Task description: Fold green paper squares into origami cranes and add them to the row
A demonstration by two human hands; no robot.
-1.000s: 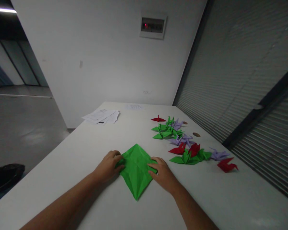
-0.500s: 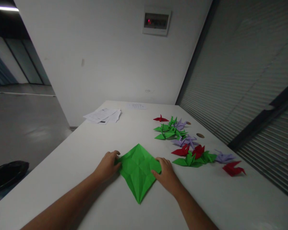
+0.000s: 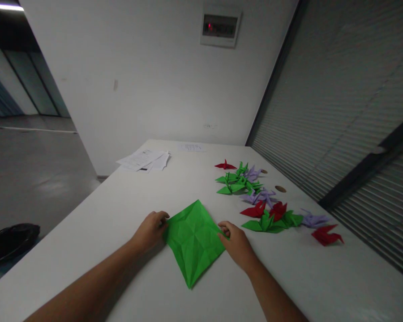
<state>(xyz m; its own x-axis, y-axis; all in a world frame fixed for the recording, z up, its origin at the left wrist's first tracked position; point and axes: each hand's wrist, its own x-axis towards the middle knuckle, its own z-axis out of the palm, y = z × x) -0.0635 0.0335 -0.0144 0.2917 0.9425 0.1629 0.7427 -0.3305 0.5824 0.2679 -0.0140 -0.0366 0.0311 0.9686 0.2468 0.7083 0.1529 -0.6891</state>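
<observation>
Green paper rotated, tip now nearer-left.

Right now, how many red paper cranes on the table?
4. One farthest back, two close together beside the green ones near the right hand, one alone nearest the blinds. More could be hidden within the pile.

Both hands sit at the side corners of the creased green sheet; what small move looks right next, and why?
Probably draw the two side corners inward along the creases. The green sheet lies flat as a diamond, already creased, with the left hand on its left corner and the right hand on its right corner.
</observation>
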